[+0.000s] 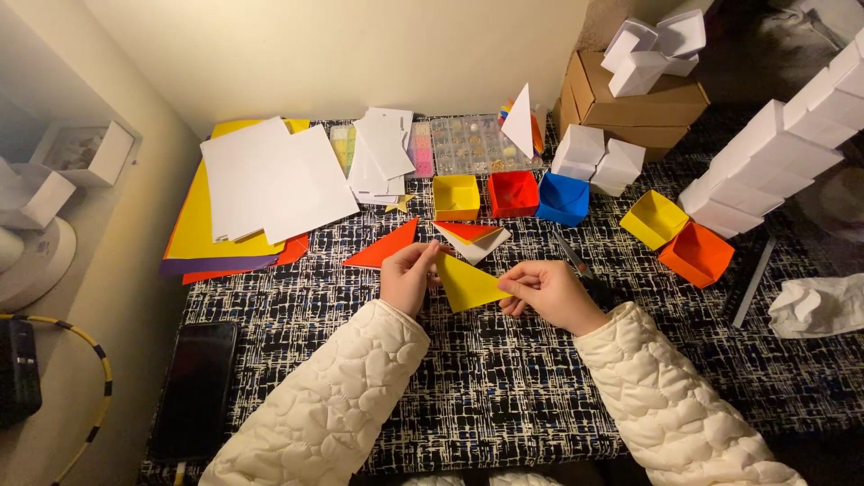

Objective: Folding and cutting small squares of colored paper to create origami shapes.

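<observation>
We are pinching a yellow paper triangle between both hands (left, right); folded paper boxes are crowding the worktop just beyond.

I am looking down at a black-and-white patterned tabletop. My left grip is pinching the left corner of a folded yellow paper triangle, and my right grip is pinching its right tip, holding it just above the cloth. A red paper triangle is lying just beyond the left grip. Further back, a yellow paper box, a red paper box and a blue paper box are sitting in a row. A dark phone is lying near the left sleeve.
</observation>
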